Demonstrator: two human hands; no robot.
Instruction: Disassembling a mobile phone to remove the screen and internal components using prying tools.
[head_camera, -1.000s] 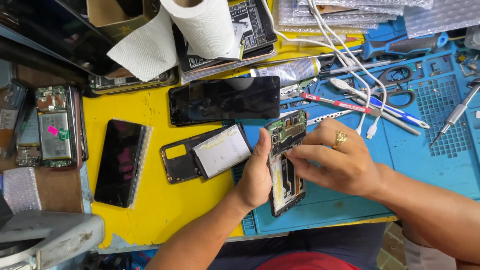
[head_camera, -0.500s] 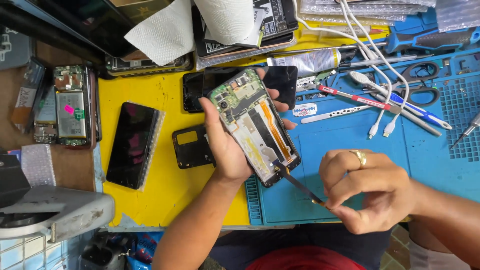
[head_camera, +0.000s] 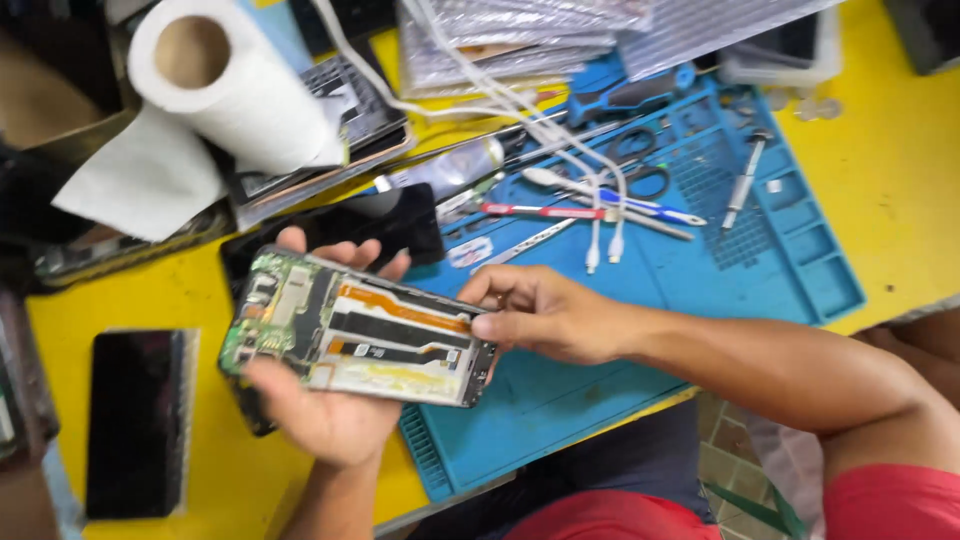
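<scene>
- Yellow bench (head_camera: 900, 200) below me, crowded with repair clutter; a blue work mat (head_camera: 760, 250) covers its right part, carrying scissors (head_camera: 640, 170), a screwdriver (head_camera: 745, 180) and white cables (head_camera: 560, 140).
- From the head view, my left hand (head_camera: 320, 410) cradles an opened phone (head_camera: 355, 330) above the bench's near edge, its circuit board and orange ribbon facing up, fingers (head_camera: 345, 250) wrapped over the far edge.
- My right hand (head_camera: 545, 315) meets the phone's right end, fingers pinched closed there; I cannot tell whether they hold a tool.
- I judge this as working at that bottom end; the next move calls for steady, gentle pressure.
- A paper roll (head_camera: 230, 90) and a dark phone (head_camera: 135, 420) lie left.
</scene>
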